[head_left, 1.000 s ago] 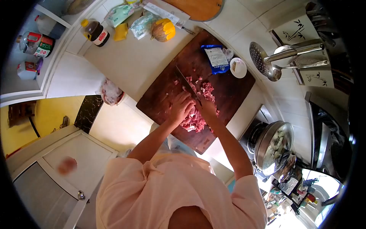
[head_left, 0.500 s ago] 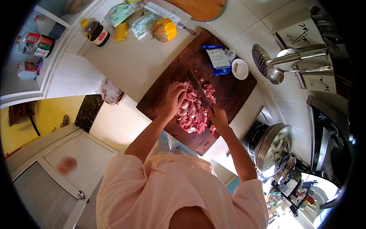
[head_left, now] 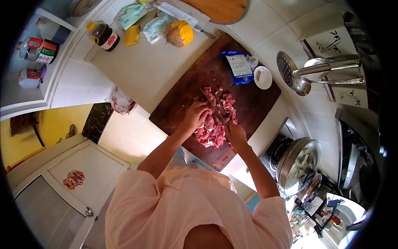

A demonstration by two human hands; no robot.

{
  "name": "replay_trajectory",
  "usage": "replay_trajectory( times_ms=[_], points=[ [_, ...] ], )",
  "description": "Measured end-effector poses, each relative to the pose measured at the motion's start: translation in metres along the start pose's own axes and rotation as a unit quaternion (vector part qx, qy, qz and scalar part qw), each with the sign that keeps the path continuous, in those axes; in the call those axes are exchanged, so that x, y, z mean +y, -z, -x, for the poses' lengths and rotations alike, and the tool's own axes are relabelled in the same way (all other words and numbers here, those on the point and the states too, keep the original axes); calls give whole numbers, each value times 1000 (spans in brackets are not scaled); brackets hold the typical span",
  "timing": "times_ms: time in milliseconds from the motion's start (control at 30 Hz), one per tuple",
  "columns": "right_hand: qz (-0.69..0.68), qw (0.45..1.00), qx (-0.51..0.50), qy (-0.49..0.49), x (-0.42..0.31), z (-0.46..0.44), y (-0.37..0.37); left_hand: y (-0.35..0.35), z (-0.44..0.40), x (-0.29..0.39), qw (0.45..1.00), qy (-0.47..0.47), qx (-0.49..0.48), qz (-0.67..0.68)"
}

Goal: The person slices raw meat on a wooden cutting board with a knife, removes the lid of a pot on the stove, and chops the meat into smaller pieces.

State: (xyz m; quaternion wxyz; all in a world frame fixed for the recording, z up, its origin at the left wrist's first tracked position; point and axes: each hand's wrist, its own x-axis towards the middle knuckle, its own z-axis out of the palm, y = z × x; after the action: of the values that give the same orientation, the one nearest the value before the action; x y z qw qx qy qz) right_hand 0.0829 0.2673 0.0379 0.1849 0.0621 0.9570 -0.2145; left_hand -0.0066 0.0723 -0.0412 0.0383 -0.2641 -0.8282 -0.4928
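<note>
A heap of raw chopped meat lies on the dark wooden cutting board, with smaller rows of pieces on its far and right sides. My left hand presses on the heap's left side, its fingers curled against the meat. The handle of a kitchen knife is closed inside my right hand, at the heap's right edge. Its blade slants across the meat towards the far left, seen nearly edge-on, close to my left fingertips. How deep the edge sits in the meat is hidden.
A blue packet and small white bowl occupy the board's far right corner. Beyond the board stand a cut pumpkin and dark sauce bottle. A lidded pan sits on the right-hand stove; ladles hang above.
The knife has come nearer my body, and its blade has turned from showing its flat side to nearly edge-on. My left hand has shifted slightly nearer and right, still on the meat.
</note>
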Motion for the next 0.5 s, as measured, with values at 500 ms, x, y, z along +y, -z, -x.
replay_trajectory(
  times_ms=[500],
  points=[
    [-72, 997, 11, -11, -14, -30, -3, -1, -3, 14, 998, 25, 59, 25]
  ],
)
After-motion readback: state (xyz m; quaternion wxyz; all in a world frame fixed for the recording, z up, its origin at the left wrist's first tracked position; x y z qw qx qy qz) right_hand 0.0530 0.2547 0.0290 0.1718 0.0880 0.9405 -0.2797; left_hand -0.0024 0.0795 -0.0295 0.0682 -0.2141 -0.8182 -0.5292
